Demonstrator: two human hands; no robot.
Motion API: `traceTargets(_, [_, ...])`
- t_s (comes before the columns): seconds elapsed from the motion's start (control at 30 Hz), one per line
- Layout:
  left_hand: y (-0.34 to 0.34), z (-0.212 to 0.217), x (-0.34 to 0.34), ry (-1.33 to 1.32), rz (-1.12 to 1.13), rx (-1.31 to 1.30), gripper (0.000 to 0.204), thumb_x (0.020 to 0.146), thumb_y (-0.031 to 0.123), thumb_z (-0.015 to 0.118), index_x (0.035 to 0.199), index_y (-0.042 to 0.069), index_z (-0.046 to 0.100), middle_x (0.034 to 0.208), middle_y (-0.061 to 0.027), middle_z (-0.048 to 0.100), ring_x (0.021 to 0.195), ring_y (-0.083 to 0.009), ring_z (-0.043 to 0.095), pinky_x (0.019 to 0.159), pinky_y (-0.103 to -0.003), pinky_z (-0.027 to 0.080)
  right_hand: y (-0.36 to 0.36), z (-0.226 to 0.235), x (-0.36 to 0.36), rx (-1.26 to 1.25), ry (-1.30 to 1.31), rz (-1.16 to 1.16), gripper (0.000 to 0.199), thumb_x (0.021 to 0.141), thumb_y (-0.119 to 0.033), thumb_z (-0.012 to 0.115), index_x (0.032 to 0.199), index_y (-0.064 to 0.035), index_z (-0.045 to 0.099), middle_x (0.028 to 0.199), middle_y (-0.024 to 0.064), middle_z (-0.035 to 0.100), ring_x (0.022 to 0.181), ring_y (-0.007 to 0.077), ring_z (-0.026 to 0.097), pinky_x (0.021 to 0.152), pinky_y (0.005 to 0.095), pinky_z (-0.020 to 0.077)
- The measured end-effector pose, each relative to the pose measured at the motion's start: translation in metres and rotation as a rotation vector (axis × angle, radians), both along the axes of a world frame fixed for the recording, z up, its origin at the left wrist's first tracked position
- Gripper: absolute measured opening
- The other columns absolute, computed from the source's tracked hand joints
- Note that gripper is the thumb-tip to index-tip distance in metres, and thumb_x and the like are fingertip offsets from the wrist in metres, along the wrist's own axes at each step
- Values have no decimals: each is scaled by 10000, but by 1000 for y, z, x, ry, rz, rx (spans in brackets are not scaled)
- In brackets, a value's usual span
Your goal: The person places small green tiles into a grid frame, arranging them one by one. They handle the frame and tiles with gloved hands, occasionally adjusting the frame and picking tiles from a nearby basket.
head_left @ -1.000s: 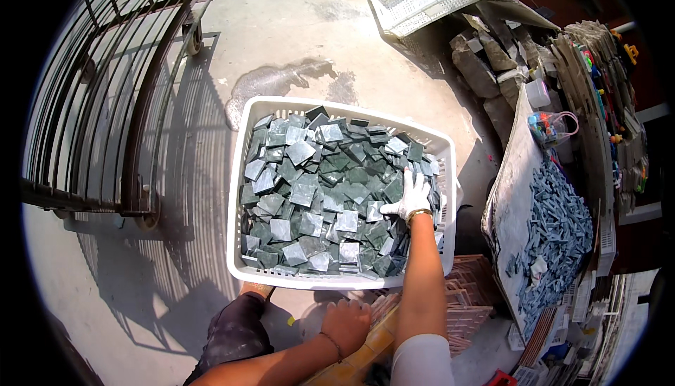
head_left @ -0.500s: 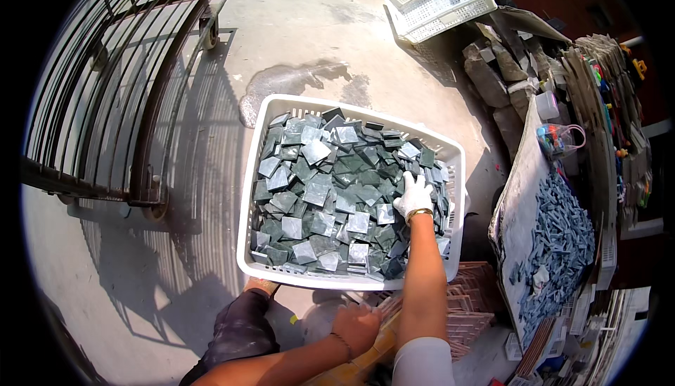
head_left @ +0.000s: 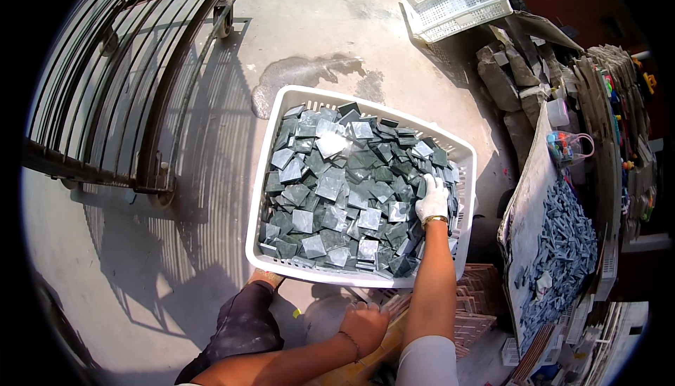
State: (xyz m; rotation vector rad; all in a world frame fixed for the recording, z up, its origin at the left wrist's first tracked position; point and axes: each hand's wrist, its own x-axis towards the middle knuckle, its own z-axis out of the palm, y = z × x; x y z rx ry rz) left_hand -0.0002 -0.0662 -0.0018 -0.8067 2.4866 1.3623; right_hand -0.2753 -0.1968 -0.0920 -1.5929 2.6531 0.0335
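At right edge of basket: my gloved right hand, spread before, now bunched on tiles; left hand loosely curled; either's hold unclear.

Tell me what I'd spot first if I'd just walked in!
The big white basket in the middle, filled with dark green square tiles, with a white-gloved right hand on the tiles near its right edge. Next, the heap of small blue-grey strips on a pale board over on the right. Then the dark, barred metal cart at the upper left.
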Motion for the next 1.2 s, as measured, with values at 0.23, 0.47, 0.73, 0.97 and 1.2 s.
traceTargets(0.23, [-6,1,-5,17,40,22,271,799,265,546,986,70,564,911,-134,598,880,-320,583,748,-483,455,20,6,-27,-372,-103,28,503,638,63,534,1124,-64,530,1097,163,567,1060,323,523,917,355,411])
traceTargets(0.47, [-11,-6,-9,33,78,-54,285,800,291,557,970,62,568,911,-129,602,860,-314,594,730,-480,464,55,38,-36,-595,-333,-53,528,622,46,590,1132,-63,508,1041,90,575,968,216,554,871,300,420])
traceTargets(0.73, [-29,5,-5,31,138,-24,314,786,323,601,959,62,581,930,-140,609,886,-312,601,735,-434,477,152,175,56,-633,-1317,-304,543,636,58,595,1149,-38,446,1011,90,568,909,223,584,778,348,506])
traceTargets(0.97, [-25,9,-3,43,69,-3,332,802,330,582,996,62,563,963,-147,600,926,-308,587,763,-447,464,275,231,130,-238,-1573,-608,586,624,42,719,1138,-15,443,1050,132,575,999,243,570,838,373,478])
traceTargets(1.2, [-23,6,-3,4,14,6,330,815,333,561,999,59,562,984,-151,597,932,-312,585,776,-444,462,286,231,142,520,-984,-149,719,717,-249,729,1289,-1,373,1213,144,508,1135,267,486,910,345,419])
